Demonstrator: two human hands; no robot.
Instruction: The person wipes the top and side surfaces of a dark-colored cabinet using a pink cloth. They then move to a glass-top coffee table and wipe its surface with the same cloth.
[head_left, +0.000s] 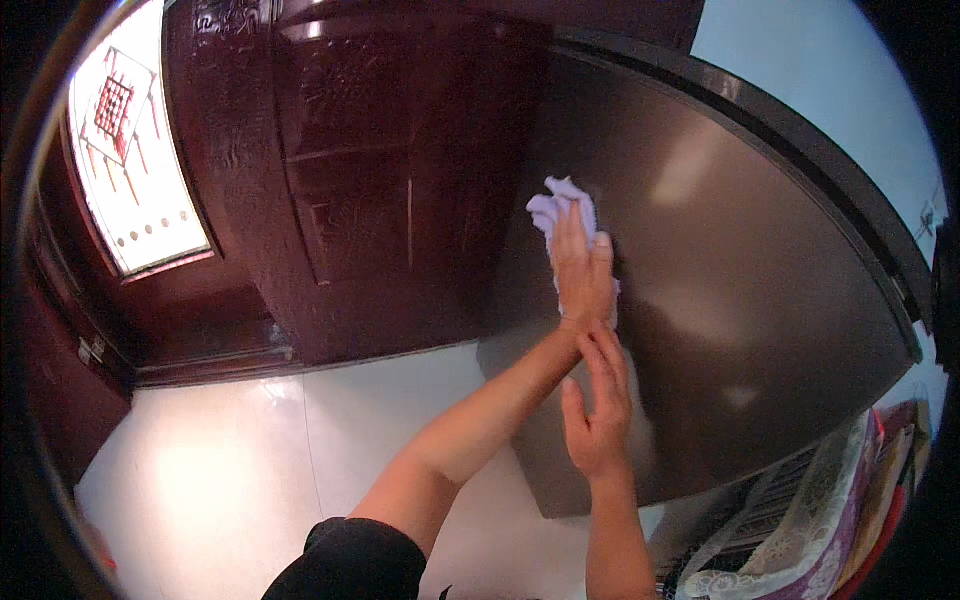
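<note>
My left hand (583, 274) reaches from the lower left, palm down on a pale lilac cloth (581, 201). The cloth lies bunched against a large, smooth dark brown panel (735, 285); its edges show beyond the fingertips and beside the wrist. My right hand (604, 424) comes up from the bottom with nothing visible in it. Its thumb is spread from the fingers, and its fingertips overlap the left wrist in view; whether they touch the wrist or the panel is unclear.
A carved dark red door (345, 187) stands to the left, beside a bright decorated window pane (131, 150). Pale floor (225, 450) spreads below. A dark rim (810, 142) edges the panel. Lace-trimmed purple fabric (825, 517) and other items lie at the lower right.
</note>
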